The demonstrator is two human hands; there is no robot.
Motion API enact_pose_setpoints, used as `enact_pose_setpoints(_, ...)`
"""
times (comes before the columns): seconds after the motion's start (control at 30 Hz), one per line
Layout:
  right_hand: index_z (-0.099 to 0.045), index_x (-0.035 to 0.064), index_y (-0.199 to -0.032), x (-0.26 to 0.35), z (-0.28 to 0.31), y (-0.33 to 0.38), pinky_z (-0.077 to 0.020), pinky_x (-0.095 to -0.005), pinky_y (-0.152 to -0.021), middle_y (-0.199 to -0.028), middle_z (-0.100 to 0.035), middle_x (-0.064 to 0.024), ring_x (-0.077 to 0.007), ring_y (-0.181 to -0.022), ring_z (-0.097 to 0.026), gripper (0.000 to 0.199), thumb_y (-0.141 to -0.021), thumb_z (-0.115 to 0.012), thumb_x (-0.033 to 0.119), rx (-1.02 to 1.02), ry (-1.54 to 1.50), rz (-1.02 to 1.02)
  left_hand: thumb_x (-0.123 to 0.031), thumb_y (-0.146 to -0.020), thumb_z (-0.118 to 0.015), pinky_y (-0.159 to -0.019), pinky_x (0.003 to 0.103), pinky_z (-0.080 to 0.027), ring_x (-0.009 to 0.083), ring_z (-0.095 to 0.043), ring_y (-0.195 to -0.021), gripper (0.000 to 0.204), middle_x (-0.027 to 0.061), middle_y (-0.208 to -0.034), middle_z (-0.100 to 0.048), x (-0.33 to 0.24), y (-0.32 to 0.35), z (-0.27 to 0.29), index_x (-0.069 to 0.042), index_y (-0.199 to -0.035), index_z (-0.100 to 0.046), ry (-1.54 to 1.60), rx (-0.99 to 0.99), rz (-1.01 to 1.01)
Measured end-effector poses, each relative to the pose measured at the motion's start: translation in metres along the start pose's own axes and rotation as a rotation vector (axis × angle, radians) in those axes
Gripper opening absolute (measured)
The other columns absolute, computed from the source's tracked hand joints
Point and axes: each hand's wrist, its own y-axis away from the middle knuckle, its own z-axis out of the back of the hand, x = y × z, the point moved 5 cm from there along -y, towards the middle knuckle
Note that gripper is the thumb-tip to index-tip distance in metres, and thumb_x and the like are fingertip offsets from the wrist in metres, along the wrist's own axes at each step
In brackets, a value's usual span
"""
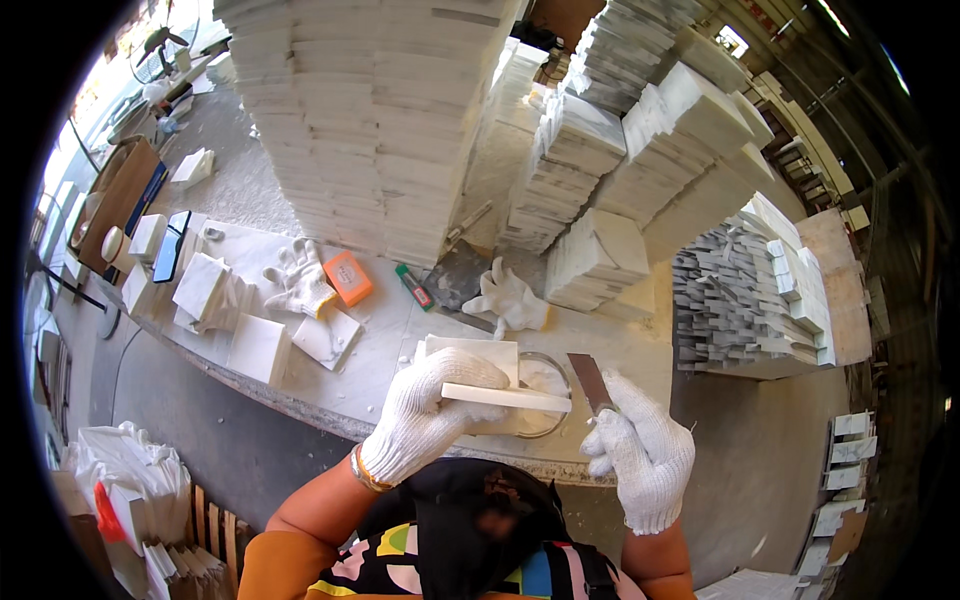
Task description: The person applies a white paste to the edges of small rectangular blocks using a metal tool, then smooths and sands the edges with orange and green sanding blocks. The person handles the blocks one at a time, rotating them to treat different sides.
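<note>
My left hand [425,410], in a white knit glove, grips a thin white stone tile [510,397] on edge, held level above a round bowl [545,395] of pale paste on the workbench. A square white tile [470,352] lies flat just behind it. My right hand [640,450], also gloved, holds a flat metal scraper [590,380] whose blade points up toward the bowl, just right of the tile's end.
The pale stone workbench [390,350] carries spare gloves [300,280] [510,298], an orange block [349,278], a green marker [413,286], a phone [170,246] and loose tiles [258,350]. Tall stacks of white tiles [370,120] rise behind and to the right.
</note>
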Motion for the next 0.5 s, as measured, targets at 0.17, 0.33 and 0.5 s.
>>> enact_pose_setpoints(0.17, -0.066, -0.0023, -0.133, -0.0022, -0.0038, 0.0036, -0.0530, -0.0233, -0.054, -0.076, -0.069, -0.0096, -0.0091, -0.061, -0.064, 0.036, -0.098, -0.059, 0.001, 0.031, -0.055, -0.035, 0.002, -0.075, -0.083, -0.084, 0.031, -0.055, 0.0190, -0.069, -0.091, 0.025, 0.0092, -0.101, -0.074, -0.0023, 0.0005, -0.0011, 0.000, -0.098, -0.073, 0.022, -0.019, 0.060)
enact_pose_setpoints(0.33, -0.065, -0.0033, -0.133, -0.0087, -0.0032, 0.0053, -0.0537, -0.0237, -0.054, -0.099, -0.073, -0.0147, -0.0099, -0.065, -0.066, 0.036, -0.097, -0.063, -0.001, 0.045, -0.004, -0.022, 0.002, -0.074, -0.084, -0.083, 0.031, -0.055, 0.0194, -0.070, -0.091, 0.026, 0.0096, -0.100, -0.074, -0.0014, -0.0019, -0.0035, 0.000, -0.098, -0.073, 0.048, -0.015, 0.034)
enact_pose_setpoints(0.5, -0.065, -0.0027, -0.134, -0.0018, -0.0028, 0.0043, -0.0515, -0.0243, -0.052, -0.106, -0.075, -0.0160, -0.0094, -0.063, -0.065, 0.036, -0.098, -0.063, -0.001, 0.077, 0.052, -0.033, 0.001, -0.073, -0.084, -0.083, 0.032, -0.055, 0.0210, -0.070, -0.091, 0.025, 0.0105, -0.100, -0.074, 0.0018, -0.0034, -0.0034, 0.001, -0.096, -0.074, 0.024, -0.009, -0.023)
